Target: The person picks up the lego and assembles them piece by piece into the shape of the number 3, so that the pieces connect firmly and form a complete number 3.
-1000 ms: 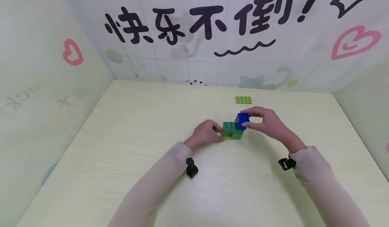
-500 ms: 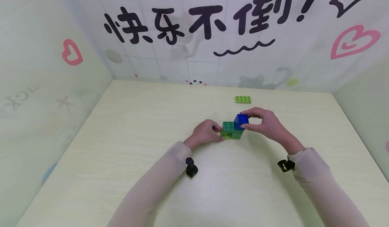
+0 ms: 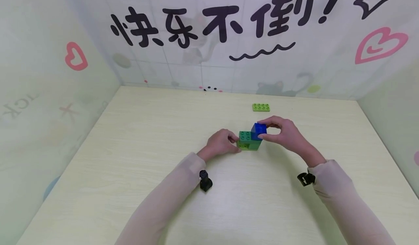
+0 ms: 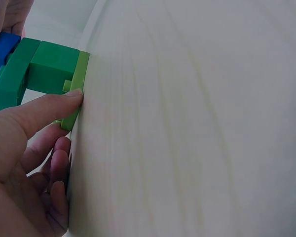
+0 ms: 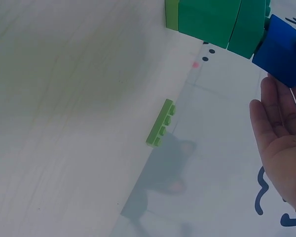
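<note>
My left hand (image 3: 222, 142) pinches the left end of a lime-green toy building plate (image 4: 80, 69) between thumb and index finger. On the plate's other end stands a green brick (image 4: 53, 66), with a second green brick (image 3: 245, 135) across its top, overhanging to the left. My right hand (image 3: 287, 133) holds a blue brick (image 3: 259, 128) by thumb and fingers at the right end of that upper brick. The right wrist view shows the blue brick (image 5: 281, 52) slightly askew against the green one, with a narrow gap at one edge. How firmly it sits cannot be told.
A loose lime-green plate (image 3: 261, 107) with studs up lies behind the stack on the pale wooden tabletop (image 3: 157, 128). Printed wall panels (image 3: 183, 70) enclose the table at the back and both sides. Black wrist-camera mounts (image 3: 205, 181) hang at the sleeves.
The blue brick has come down slightly onto the upper green brick's right end, my right hand moving with it. My left hand keeps its pinch. The whole view has shifted slightly left.
</note>
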`<state>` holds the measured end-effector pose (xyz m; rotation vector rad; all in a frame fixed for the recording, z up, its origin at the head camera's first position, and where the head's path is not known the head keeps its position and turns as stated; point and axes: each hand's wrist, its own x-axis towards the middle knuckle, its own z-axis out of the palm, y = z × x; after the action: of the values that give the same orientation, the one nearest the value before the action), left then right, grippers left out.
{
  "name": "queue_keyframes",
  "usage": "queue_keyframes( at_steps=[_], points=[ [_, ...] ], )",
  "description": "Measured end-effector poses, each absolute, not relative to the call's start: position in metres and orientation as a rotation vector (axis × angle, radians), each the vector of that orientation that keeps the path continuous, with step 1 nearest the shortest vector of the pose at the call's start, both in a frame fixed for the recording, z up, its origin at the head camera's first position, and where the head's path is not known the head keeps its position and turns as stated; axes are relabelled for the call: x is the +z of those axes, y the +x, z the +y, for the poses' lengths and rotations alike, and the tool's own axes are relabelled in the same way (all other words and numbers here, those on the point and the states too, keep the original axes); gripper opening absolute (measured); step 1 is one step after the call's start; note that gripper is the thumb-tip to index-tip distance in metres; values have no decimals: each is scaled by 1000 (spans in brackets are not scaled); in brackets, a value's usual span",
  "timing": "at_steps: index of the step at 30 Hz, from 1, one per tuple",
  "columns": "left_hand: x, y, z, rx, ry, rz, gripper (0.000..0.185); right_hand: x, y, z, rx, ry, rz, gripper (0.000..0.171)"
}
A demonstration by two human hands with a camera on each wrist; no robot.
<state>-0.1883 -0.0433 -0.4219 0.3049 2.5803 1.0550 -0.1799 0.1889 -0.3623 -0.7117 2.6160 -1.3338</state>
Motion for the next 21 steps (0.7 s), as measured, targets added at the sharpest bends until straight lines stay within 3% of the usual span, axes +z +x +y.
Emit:
queue_keyframes(
  at_steps=[21],
  points=[
    [-422,-189,-44,1036,309,2606,38,-361,-184,188,-1345,-733,2549,41]
  ],
)
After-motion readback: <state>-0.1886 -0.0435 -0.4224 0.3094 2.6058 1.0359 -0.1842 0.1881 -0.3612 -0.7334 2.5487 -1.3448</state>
